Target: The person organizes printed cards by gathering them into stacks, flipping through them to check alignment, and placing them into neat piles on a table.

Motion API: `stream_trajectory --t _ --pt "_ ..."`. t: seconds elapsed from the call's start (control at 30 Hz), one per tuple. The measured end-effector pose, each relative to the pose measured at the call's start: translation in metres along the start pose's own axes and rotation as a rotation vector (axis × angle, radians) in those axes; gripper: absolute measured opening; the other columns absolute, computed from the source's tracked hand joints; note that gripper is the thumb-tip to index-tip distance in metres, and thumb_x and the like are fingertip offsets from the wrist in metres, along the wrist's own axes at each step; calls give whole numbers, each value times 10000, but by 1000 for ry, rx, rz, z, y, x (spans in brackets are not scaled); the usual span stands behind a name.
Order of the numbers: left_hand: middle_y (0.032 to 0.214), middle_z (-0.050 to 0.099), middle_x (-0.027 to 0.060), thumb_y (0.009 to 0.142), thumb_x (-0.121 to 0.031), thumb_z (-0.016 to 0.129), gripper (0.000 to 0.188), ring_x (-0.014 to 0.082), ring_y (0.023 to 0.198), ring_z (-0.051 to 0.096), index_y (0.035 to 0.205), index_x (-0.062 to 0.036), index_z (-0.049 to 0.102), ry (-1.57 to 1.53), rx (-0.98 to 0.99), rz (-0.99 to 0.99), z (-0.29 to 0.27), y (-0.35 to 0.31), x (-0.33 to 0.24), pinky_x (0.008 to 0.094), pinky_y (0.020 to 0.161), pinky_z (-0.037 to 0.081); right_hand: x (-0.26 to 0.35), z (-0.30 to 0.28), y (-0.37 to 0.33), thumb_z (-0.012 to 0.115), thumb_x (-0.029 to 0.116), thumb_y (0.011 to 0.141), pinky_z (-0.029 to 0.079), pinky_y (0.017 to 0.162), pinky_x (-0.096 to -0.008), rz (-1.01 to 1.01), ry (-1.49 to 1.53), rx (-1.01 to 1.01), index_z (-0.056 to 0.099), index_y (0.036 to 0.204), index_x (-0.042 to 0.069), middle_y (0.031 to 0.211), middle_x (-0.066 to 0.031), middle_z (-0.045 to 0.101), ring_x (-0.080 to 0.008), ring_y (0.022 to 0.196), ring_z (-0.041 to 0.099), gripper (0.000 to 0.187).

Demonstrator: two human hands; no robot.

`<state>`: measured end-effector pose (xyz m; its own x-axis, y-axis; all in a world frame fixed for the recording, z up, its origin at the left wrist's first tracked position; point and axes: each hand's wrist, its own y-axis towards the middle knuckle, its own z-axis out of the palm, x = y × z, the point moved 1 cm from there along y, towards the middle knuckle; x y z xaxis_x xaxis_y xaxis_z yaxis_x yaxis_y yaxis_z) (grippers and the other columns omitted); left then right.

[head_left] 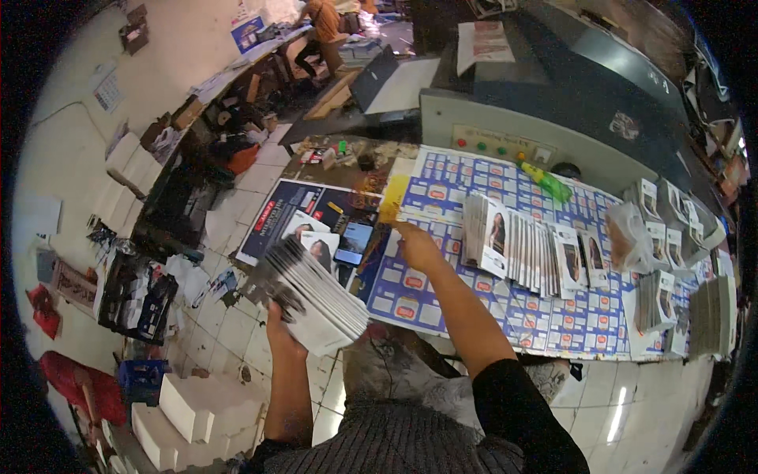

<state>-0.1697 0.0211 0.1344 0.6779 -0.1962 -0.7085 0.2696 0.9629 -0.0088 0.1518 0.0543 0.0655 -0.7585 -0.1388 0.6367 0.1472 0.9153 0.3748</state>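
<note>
Left hand [278, 320] grips a thick fanned stack of printed cards [312, 292] from beneath, fingers clamped on its near edge, holding it above the tiled floor [229, 316] just left of the work table. Right hand [417, 246] reaches forward over the blue printed sheets [442, 296] covering the table [616, 357]; it holds nothing, fingers extended, fingertips close to a yellow sheet [392, 199]. Just right of that hand, a long row of upright cards [525, 253] stands on edge across the sheets, with further bundles [671, 276] well apart at the far right. A phone [353, 242] lies between the held stack and the right hand. Beyond, a green bottle [546, 182] lies before a grey machine [553, 110]. Judged step: collating cards into the held stack. Judged requirement for the next move: the free hand closing on a loose item and bringing it to the stack
</note>
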Motion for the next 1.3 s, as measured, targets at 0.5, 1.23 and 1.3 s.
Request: stream_trajectory --t 0.5,1.23,1.3 --pt "1111 652 84 779 -42 751 464 181 999 615 1203 7 569 393 154 -55 45 11 50 337 899 487 9 -32 -45 727 260 865 413 1038 -398 357 1327 217 326 1455 42 1350 -173 529 -304 1253 516 746" --pt "1145 633 206 853 -309 727 730 349 1052 630 1400 -49 320 1068 554 41 56 60 199 417 888 497 15 -61 -130 760 157 818 446 976 -357 446 407 -90 346 1386 -23 1210 -156 620 -265 1128 594 725" --pt "1164 626 225 865 -347 701 683 380 1089 614 1372 -34 366 1130 444 -67 62 52 191 419 892 494 35 -56 -134 733 190 847 442 980 -377 432 274 -117 249 1420 -31 1206 -199 614 -332 1129 597 782"
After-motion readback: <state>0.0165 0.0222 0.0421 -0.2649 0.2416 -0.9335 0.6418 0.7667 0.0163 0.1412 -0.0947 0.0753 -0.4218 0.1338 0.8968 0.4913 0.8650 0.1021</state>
